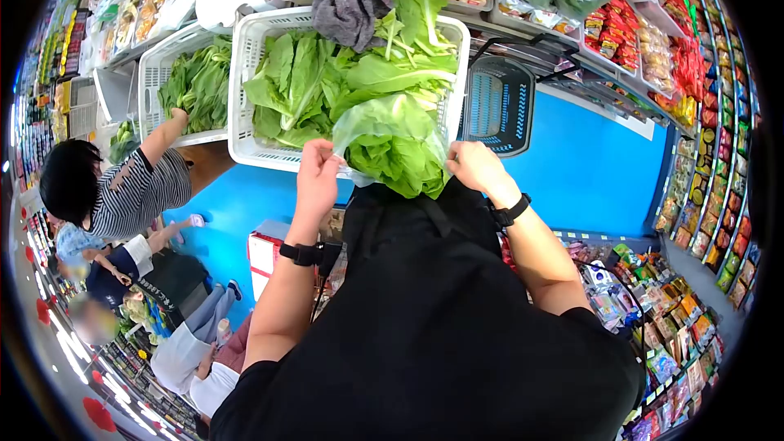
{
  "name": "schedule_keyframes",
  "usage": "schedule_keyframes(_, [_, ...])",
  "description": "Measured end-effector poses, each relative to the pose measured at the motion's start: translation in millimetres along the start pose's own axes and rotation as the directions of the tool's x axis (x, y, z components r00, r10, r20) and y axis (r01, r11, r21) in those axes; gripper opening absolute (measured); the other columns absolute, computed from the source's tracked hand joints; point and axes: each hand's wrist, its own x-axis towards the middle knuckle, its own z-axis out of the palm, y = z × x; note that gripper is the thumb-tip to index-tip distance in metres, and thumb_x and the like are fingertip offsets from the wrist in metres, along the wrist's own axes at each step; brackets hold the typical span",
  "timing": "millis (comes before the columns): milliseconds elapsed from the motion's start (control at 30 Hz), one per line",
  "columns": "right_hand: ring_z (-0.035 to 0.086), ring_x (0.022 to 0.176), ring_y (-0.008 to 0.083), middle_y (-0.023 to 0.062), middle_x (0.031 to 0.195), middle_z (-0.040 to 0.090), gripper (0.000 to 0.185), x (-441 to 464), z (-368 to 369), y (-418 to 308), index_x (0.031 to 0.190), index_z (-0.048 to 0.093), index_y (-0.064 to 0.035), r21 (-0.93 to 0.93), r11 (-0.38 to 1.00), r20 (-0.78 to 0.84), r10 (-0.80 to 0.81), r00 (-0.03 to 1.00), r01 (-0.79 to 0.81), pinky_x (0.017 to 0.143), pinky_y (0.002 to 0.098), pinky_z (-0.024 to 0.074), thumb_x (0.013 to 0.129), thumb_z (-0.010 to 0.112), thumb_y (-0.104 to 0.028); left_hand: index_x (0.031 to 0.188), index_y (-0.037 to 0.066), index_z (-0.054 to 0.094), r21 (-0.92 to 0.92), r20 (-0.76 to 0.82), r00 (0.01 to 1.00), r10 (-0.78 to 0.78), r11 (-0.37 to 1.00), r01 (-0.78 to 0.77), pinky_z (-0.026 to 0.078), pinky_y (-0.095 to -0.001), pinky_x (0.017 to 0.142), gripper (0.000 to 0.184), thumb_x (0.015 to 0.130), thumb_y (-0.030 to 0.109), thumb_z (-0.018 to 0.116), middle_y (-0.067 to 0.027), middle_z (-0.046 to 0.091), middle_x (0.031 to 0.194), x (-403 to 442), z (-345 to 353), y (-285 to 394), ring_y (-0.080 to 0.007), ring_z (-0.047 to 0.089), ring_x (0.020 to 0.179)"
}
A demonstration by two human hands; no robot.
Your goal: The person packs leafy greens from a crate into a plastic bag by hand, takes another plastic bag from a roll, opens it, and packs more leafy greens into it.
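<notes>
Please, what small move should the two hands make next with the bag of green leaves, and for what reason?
I would probably raise both sides of the clear plastic bag a little, so the green leafy lettuce can settle deeper. The left hand and right hand pinch the bag's opposite sides, and leaf tips seem to stick out at the near end.

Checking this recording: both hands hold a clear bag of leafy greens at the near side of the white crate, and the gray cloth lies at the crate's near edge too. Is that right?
Not quite: the head view shows the gray cloth at the far edge of the white crate. The left hand and right hand do hold the clear bag at its near side.
</notes>
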Motion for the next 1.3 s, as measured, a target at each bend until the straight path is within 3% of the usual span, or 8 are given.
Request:
schedule_keyframes(167, [0.076, 0.099, 0.0464, 0.0286, 0.098, 0.077, 0.031, 3, 12, 5, 0.096, 0.078, 0.0001, -0.044, 0.998, -0.015, 0.045, 0.999, -0.046, 0.089, 0.0553, 0.0608, 0.095, 0.067, -0.029, 0.123, 0.009, 0.051, -0.709, 0.001, 0.989, -0.149, 0.697, 0.105, 0.057, -0.0378, 0.085, 0.019, 0.107, 0.001, 0.054, -0.0078, 0.064, 0.105, -13, 15, 0, -0.0213, 0.07, 0.094])
schedule_keyframes(433, [0.073, 0.091, 0.045, 0.0222, 0.09, 0.075, 0.022, 12, 15, -13, 0.096, 0.074, -0.0042, 0.241, 0.948, -0.09, -0.192, 0.977, 0.209, 0.08, 0.0531, 0.0577, 0.097, 0.065, -0.024, 0.129, 0.01, 0.052, -0.839, -0.042, 0.997, -0.07, 0.544, 0.003, 0.046, -0.028, 0.07, 0.027, 0.104, 0.004, 0.058, -0.0048, 0.064, 0.099, -42, -18, 38, -0.0141, 0.055, 0.08])
schedule_keyframes(567, [0.071, 0.086, 0.0449, 0.0218, 0.09, 0.075, 0.026, 21, 2, -31, 0.096, 0.074, -0.0027, 0.406, 0.86, -0.054, -0.316, 0.947, 0.31, 0.076, 0.0501, 0.0567, 0.099, 0.067, -0.028, 0.143, 0.01, 0.049, -0.85, -0.098, 0.995, -0.017, 0.521, -0.074, 0.048, -0.0282, 0.072, 0.041, 0.105, 0.019, 0.06, -0.0088, 0.064, 0.121, -67, -49, 78, -0.0144, 0.058, 0.089])
schedule_keyframes(700, [0.072, 0.095, 0.0433, 0.0232, 0.1, 0.074, 0.019, 54, -4, -30, 0.102, 0.072, -0.0022, 0.246, 0.911, -0.267, -0.265, 0.927, 0.331, 0.085, 0.0502, 0.0579, 0.096, 0.072, -0.021, 0.147, 0.009, 0.047, -0.85, -0.134, 0.991, 0.003, 0.514, -0.117, 0.05, -0.0292, 0.073, 0.049, 0.104, 0.027, 0.061, -0.0128, 0.061, 0.135, -87, -79, 90, -0.0158, 0.058, 0.092])
schedule_keyframes(867, [0.063, 0.124, 0.0406, 0.0207, 0.129, 0.067, 0.043, 113, -22, -22, 0.127, 0.065, 0.0009, -0.295, 0.926, -0.626, -0.375, 0.684, 0.237, 0.102, 0.0504, 0.0549, 0.087, 0.074, -0.015, 0.147, 0.007, 0.047, -0.816, -0.24, 0.97, 0.025, 0.536, -0.216, 0.048, -0.0283, 0.073, 0.051, 0.104, 0.029, 0.062, -0.015, 0.058, 0.138, -101, -117, 89, -0.0161, 0.056, 0.088])
schedule_keyframes(1000, [0.061, 0.127, 0.0368, 0.0144, 0.121, 0.072, 0.048, 153, -19, -8, 0.133, 0.065, -0.0059, -0.569, 0.821, -0.551, -0.341, 0.762, -0.044, 0.104, 0.0507, 0.0492, 0.088, 0.071, -0.018, 0.147, 0.005, 0.048, -0.803, -0.315, 0.947, 0.064, 0.514, -0.302, 0.046, -0.0278, 0.073, 0.051, 0.104, 0.029, 0.059, -0.0192, 0.055, 0.144, -109, -153, 83, -0.0168, 0.051, 0.086])
schedule_keyframes(1133, [0.064, 0.117, 0.0332, 0.0078, 0.109, 0.075, 0.019, 155, -20, -8, 0.108, 0.075, -0.0082, -0.64, 0.768, -0.369, -0.299, 0.88, -0.008, 0.098, 0.0501, 0.0496, 0.096, 0.063, -0.015, 0.149, 0.004, 0.049, -0.81, -0.318, 0.942, 0.106, 0.485, -0.328, 0.045, -0.0288, 0.075, 0.05, 0.105, 0.028, 0.056, -0.0227, 0.051, 0.156, -118, -173, 79, -0.0164, 0.05, 0.087])
schedule_keyframes(1300, [0.068, 0.11, 0.0359, 0.0158, 0.114, 0.07, 0.02, 119, 1, -39, 0.111, 0.069, -0.0053, -0.541, 0.824, -0.284, -0.368, 0.885, 0.169, 0.095, 0.0512, 0.0564, 0.095, 0.062, -0.012, 0.147, 0.004, 0.049, -0.836, -0.321, 0.941, 0.11, 0.434, -0.336, 0.044, -0.0291, 0.072, 0.049, 0.105, 0.027, 0.056, -0.0256, 0.052, 0.153, -118, -176, 82, -0.0168, 0.05, 0.084])
